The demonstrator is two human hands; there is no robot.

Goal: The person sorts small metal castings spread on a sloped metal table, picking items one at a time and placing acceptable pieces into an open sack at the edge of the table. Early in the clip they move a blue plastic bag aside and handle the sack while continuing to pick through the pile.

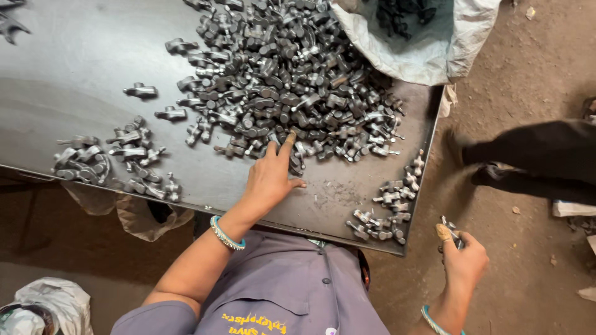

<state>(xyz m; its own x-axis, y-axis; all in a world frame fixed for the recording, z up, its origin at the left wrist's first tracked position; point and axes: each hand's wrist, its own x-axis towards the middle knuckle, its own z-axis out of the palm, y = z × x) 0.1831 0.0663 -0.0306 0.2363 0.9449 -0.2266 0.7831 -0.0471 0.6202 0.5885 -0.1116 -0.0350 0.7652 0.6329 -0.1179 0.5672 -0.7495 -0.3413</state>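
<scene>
A big heap of small dark forged metal parts (285, 80) lies on a dark steel table (68, 68). My left hand (270, 177) rests on the table at the heap's near edge, its index finger stretched out and touching a part there. My right hand (462, 257) hangs off the table's right corner over the dirt floor, its fingers closed around a metal part (450, 229). A small group of the same parts (391, 201) lies by the table's right edge, and another group (118, 161) sits at the left.
A white woven sack (428, 46) with dark parts inside leans at the table's far right corner. Another person's dark-clad legs (528, 164) stand on the dirt floor to the right. A crumpled bag (43, 307) lies at bottom left.
</scene>
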